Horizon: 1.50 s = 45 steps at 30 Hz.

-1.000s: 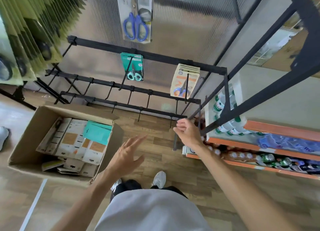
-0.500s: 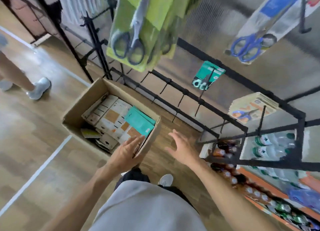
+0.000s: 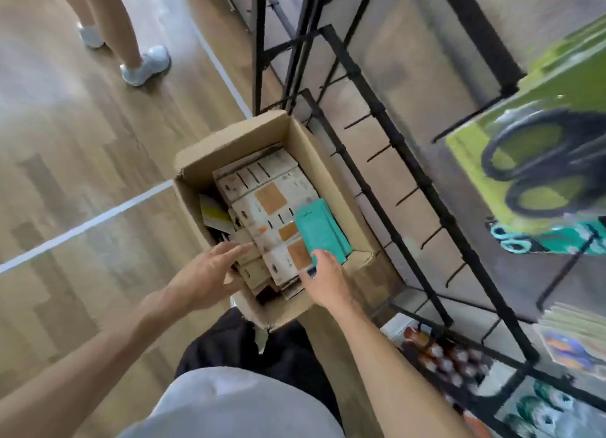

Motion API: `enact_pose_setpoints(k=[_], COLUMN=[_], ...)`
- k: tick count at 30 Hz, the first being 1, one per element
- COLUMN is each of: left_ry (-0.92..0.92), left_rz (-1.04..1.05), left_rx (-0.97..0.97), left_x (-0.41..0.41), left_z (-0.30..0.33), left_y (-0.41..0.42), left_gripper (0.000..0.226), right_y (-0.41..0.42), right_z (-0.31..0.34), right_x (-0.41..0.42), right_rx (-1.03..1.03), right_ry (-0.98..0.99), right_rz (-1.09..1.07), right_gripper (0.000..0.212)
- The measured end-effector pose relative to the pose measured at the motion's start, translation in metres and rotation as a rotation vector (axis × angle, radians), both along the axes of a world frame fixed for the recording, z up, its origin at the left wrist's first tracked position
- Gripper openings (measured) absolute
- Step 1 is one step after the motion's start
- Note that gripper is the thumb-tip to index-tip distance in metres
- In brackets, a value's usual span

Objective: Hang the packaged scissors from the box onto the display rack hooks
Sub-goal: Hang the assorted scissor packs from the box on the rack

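- Cardboard box [image 3: 328, 162] on the wood floor [image 3: 82, 142], flaps up, at the foot of the black display rack [image 3: 403, 162]; rack runs from 12 o'clock down to 4 o'clock of the box.
- Box holds packaged scissors: white-and-tan cards [image 3: 272, 201] stacked flat, back sides up, with tan squares and dark bars. A teal pack [image 3: 319, 229] lies on top at the box's 4 o'clock side. Print too blurred to read.
- Right hand [image 3: 323, 282] reaches in at the near rim, fingers [image 3: 319, 257] slightly apart, tips on the teal pack's near end; not clamped on it.
- Left hand [image 3: 206, 277] over the box's 7 o'clock corner, fingers spread, holding nothing.
- Hanging on the rack at 3 o'clock: green card with black-handled scissors [image 3: 537, 165], blurred; teal card [image 3: 554, 239] below it.
- Another person's legs and pale shoes [image 3: 146, 65] at 11 o'clock.
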State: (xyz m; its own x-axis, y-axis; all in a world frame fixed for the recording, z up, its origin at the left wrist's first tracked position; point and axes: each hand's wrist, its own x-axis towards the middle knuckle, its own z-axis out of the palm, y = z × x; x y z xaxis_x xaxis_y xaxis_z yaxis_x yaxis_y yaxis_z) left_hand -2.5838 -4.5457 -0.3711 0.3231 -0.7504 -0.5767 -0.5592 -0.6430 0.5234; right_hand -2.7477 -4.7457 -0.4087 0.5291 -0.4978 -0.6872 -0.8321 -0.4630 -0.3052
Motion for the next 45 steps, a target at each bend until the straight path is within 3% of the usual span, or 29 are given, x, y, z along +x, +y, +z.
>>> enact_pose_setpoints(k=[3,8,13,18,22,24,27,34,38,42,45], left_ry=[-0.011,-0.005,0.007,0.042,0.057,0.057,0.053,0.091,0.130,0.031,0.065], left_rz=[-0.015,0.003,0.045,0.066,0.093,0.102,0.089,0.065,0.185,0.300,0.348], left_rx=[0.018,0.047,0.004,-0.003,0.027,0.043,0.054,0.139,0.183,0.149,0.200], left_x=[-0.006,-0.024,-0.030,-0.027,-0.021,-0.018,-0.016,-0.021,-0.029,-0.036,-0.038], left_z=[-0.032,-0.071,-0.094,-0.096,-0.102,-0.105,-0.110,-0.131,-0.144,-0.153,-0.157], left_y=[-0.017,-0.043,-0.047,-0.048,-0.054,-0.060,-0.071,-0.085,-0.098,-0.106,-0.107], left_gripper=[0.076,0.075,0.069,0.065,0.065,0.063,0.060,0.057,0.051,0.037,0.047], right_y=[-0.021,-0.045,-0.046,-0.044,-0.052,-0.055,-0.053,-0.051,-0.057,-0.065,-0.066], right_z=[-0.041,-0.095,-0.111,-0.105,-0.088,-0.083,-0.087,-0.095,-0.095,-0.100,-0.107], right_x=[0.012,0.030,0.041,0.039,0.040,0.039,0.032,0.022,0.016,0.015,0.020], right_rx=[-0.074,-0.176,-0.314,-0.196,0.104,0.225,0.142,0.069,-0.003,0.013,0.124], right_ry=[0.052,0.148,0.236,0.196,-0.007,-0.021,-0.038,-0.168,-0.178,-0.200,-0.156], right_rz=[-0.029,-0.048,0.085,0.163,-0.073,-0.187,-0.177,-0.439,-0.404,-0.424,-0.457], right_gripper=[0.046,0.096,0.113,0.087,0.059,0.035,0.014,0.014,0.013,0.007,0.008])
